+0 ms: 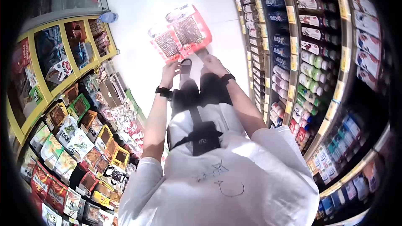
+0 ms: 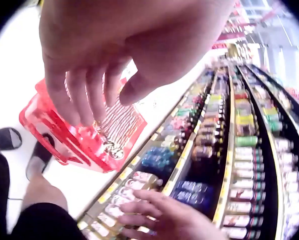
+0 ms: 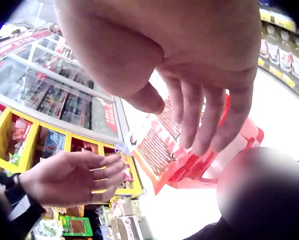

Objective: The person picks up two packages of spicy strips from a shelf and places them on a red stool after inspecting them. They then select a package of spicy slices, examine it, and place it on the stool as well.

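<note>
A red and clear package with two panels of thin brown strips is beyond both hands in the head view. My left hand is at its near left side, fingers loosely bent and holding nothing. To the right, my right hand hangs with relaxed fingers near the package's near edge. The left wrist view has the left hand in front of the package, partly hiding it. In the right wrist view, the right hand's fingers overlap the package; whether they touch it, I cannot tell.
Shelves of bottles run along the right. On the left are yellow-framed bins and many packaged snacks. A bluish bottle is near the bins' far end. Sandalled feet are on the pale floor near the package.
</note>
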Available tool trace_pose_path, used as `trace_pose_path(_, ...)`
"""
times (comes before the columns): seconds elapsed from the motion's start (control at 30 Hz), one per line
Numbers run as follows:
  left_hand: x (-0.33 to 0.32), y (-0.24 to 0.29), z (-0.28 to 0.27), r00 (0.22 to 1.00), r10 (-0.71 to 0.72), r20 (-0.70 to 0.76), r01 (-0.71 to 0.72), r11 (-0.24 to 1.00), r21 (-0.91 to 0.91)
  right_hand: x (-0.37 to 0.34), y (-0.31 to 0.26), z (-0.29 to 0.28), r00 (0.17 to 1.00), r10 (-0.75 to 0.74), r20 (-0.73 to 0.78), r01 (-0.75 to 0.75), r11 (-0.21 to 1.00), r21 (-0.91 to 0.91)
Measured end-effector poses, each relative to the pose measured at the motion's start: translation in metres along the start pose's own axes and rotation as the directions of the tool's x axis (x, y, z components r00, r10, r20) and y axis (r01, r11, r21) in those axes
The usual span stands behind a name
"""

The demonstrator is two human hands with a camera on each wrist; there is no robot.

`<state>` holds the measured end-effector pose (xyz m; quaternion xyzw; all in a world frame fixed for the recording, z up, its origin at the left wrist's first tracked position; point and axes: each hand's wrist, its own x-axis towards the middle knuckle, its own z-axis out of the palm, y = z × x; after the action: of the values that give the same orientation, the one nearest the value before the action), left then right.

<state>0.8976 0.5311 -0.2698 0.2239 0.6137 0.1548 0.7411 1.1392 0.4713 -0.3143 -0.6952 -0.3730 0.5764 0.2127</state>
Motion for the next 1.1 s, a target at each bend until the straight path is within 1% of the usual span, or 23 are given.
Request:
trace_pose_path(0.07,0.025,0.007,0.015,0.996,0.029,-0.079,-0.041,0.986,-0.162,0.041,0.015,0.005,0.997,0.011,-0.074,-0.013,0.999,-0.032)
trace_pose_path(0.13,0.060,-0.004,0.018,0.983,0.001,-0.181,-0.024,0.992,-0.126,0.072,0.009,-0.004,0.995,-0.026,-0.096,0.023,0.999,-0.041)
trace_pose_path(0.17,0.081,-0.008,0.016,0.978,0.005,-0.209,0.009,0.998,0.067,0.078,-0.015,-0.019,0.991,0.007,-0.135,-0.024,0.992,-0.124)
trace_pose_path(0.2,0.096,-0.014,0.013,0.973,0.014,-0.229,0.044,0.968,0.246,0.087,-0.018,-0.022,0.990,0.039,-0.134,-0.050,0.995,-0.082)
trace_pose_path(0.23,0.110,-0.017,0.014,0.980,0.113,-0.165,-0.060,0.952,0.299,0.097,-0.017,-0.024,0.989,0.071,-0.133,-0.077,0.996,-0.040)
trace_pose_path(0.27,0.122,-0.015,0.013,0.984,0.091,-0.150,-0.041,0.951,0.308,0.112,-0.015,-0.030,0.990,0.098,-0.101,-0.084,0.988,0.132)
trace_pose_path(0.3,0.127,-0.013,0.018,0.978,0.079,-0.192,-0.031,0.970,0.243,0.119,-0.011,-0.032,0.994,0.087,-0.066,-0.090,0.995,-0.039)
trace_pose_path(0.37,0.133,-0.013,0.024,0.967,0.023,-0.255,0.020,0.986,0.164,0.135,-0.001,-0.035,0.998,0.065,0.004,-0.059,0.924,-0.377)
trace_pose_path(0.4,0.138,-0.016,0.022,0.961,-0.019,-0.275,0.063,0.986,0.155,0.133,-0.009,-0.037,0.996,0.076,-0.038,-0.085,0.898,-0.431)
trace_pose_path(0.43,0.143,-0.021,0.020,0.954,-0.027,-0.300,0.073,0.987,0.143,0.141,0.008,-0.035,0.998,0.056,-0.011,-0.056,0.931,-0.361)
trace_pose_path(0.47,0.146,-0.027,0.018,0.962,-0.057,-0.267,0.084,0.992,0.090,0.145,0.024,-0.028,0.999,0.036,0.020,-0.028,0.959,-0.283)
trace_pose_path(0.53,0.142,-0.029,0.021,0.974,-0.103,-0.203,0.103,0.995,-0.010,0.143,0.017,-0.026,0.995,0.071,0.071,-0.057,0.982,-0.178)
trace_pose_path(0.57,0.136,-0.027,0.027,0.967,-0.132,-0.218,0.128,0.991,-0.031,0.136,0.010,-0.030,0.987,0.128,0.094,-0.112,0.981,-0.160)
trace_pose_path(0.6,0.138,-0.037,0.020,0.960,-0.144,-0.241,0.141,0.990,-0.027,0.129,0.002,-0.035,0.989,0.107,0.106,-0.100,0.992,-0.071)
trace_pose_path(0.67,0.129,-0.027,0.022,0.934,-0.252,-0.252,0.283,0.955,0.094,0.115,-0.016,-0.044,0.989,0.067,0.129,-0.081,0.991,0.111)
trace_pose_path(0.7,0.124,-0.026,0.021,0.924,-0.255,-0.285,0.288,0.954,0.080,0.108,-0.025,-0.051,0.981,0.036,0.193,-0.085,0.964,0.252)
trace_pose_path(0.77,0.114,-0.028,0.014,0.979,-0.134,-0.152,0.139,0.990,0.021,0.102,-0.014,-0.059,0.941,-0.019,0.337,-0.136,0.892,0.431)
trace_pose_path(0.8,0.109,-0.028,0.013,0.994,-0.061,-0.089,0.060,0.998,-0.019,0.099,-0.004,-0.061,0.930,-0.028,0.365,-0.139,0.896,0.422)
trace_pose_path(0.87,0.088,-0.014,0.017,1.000,-0.010,-0.006,0.009,0.993,-0.114,0.089,0.001,-0.064,0.902,-0.044,0.430,-0.147,0.905,0.400)
trace_pose_path(0.93,0.048,0.009,0.028,0.996,0.033,0.082,-0.017,0.981,-0.192,0.055,-0.040,-0.080,0.859,-0.058,0.509,-0.206,0.871,0.446)
trace_pose_path(1.0,0.021,0.020,0.034,0.992,0.098,0.075,-0.078,0.968,-0.238,0.032,-0.071,-0.091,0.833,-0.112,0.541,-0.199,0.853,0.482)
trace_pose_path(1.03,0.004,0.021,0.036,0.991,0.123,0.059,-0.104,0.960,-0.260,0.022,-0.081,-0.091,0.814,-0.084,0.575,-0.253,0.839,0.482)
trace_pose_path(1.1,-0.028,0.026,0.040,0.981,0.192,0.007,-0.183,0.946,-0.269,-0.003,-0.110,-0.093,0.810,-0.136,0.571,-0.204,0.847,0.491)
